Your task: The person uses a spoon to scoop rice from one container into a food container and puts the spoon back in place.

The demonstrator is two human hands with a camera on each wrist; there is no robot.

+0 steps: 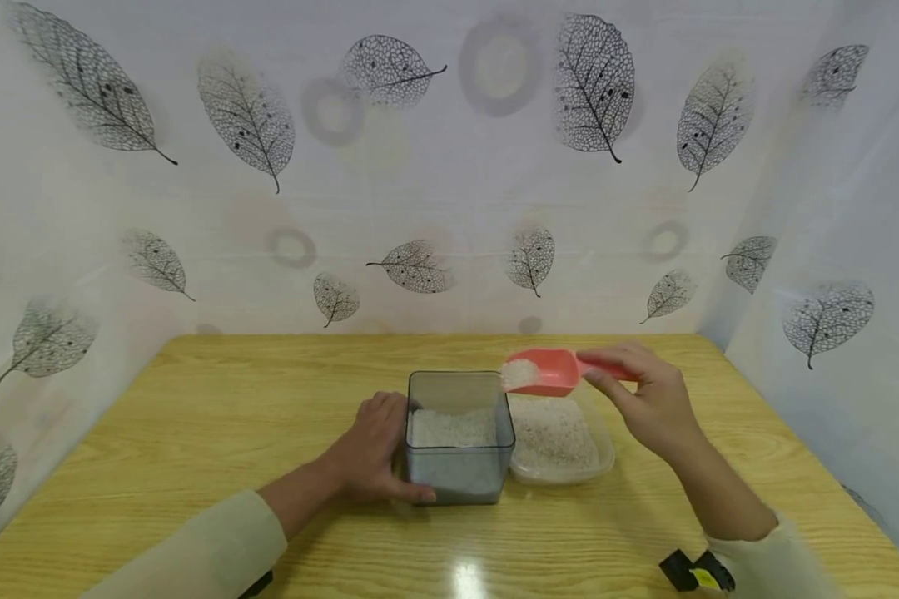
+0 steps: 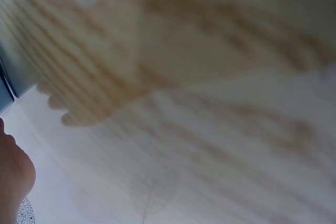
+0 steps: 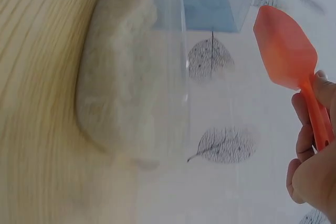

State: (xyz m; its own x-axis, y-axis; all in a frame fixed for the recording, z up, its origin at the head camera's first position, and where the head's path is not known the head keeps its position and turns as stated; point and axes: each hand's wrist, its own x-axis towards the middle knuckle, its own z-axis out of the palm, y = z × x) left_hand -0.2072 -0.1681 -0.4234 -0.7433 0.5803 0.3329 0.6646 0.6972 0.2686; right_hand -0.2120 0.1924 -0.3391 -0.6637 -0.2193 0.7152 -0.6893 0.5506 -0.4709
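In the head view my right hand (image 1: 655, 403) grips the handle of a coral-pink scoop (image 1: 558, 372), held level above the containers. White rice-like grains (image 1: 520, 373) lie near the scoop's tip, which reaches the right rim of a grey see-through square container (image 1: 457, 476). Similar white grains fill part of that container. My left hand (image 1: 370, 445) holds the container's left side, thumb on the front wall and fingers towards the back. In the right wrist view, fingers and thumb wrap the handle of the scoop (image 3: 286, 51). The left wrist view shows just part of the left hand (image 2: 16, 177).
A clear plastic tub (image 1: 605, 456) of whitish grains stands right beside the grey container, partly under the scoop. Both stand on a wood-grain table (image 1: 217, 416). A pale leaf-printed sheet (image 1: 449, 183) surrounds the table at the back and sides.
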